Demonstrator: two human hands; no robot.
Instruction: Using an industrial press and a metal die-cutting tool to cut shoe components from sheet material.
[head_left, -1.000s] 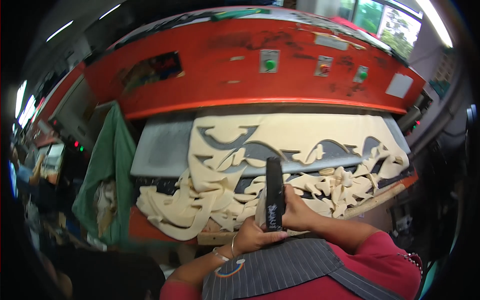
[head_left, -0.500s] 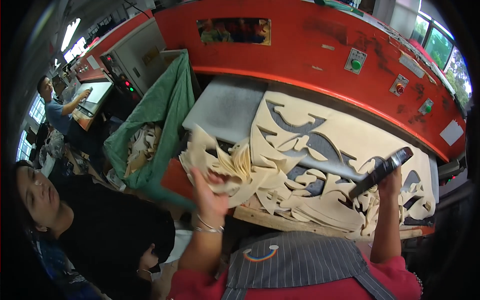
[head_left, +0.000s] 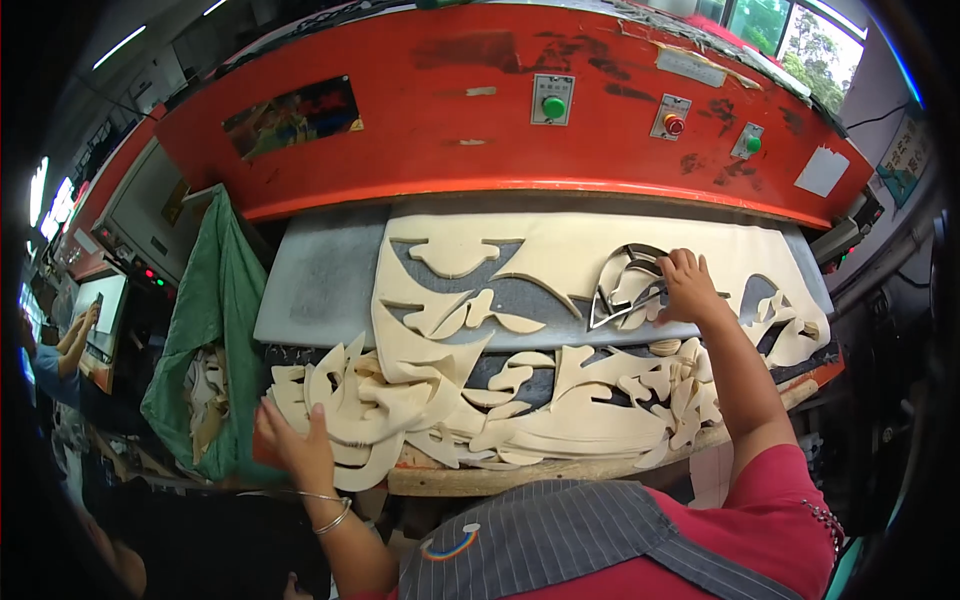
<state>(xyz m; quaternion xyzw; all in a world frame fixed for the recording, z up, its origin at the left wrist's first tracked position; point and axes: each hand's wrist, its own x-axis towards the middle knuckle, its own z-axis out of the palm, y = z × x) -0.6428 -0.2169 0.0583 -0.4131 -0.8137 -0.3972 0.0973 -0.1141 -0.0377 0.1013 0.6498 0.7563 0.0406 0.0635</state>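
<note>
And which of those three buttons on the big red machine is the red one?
The middle button is red; the left button and the right button beside it are both green.

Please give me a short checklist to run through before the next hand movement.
1. Right hand on the metal cutting die: ok.
2. Cutting die over the cream sheet: ok.
3. Cutting die lying fully flat: cannot tell.
4. Left hand away from the leftmost green button: ok.
5. Both hands off the grey press bed: not ok, the right is over it.
</note>
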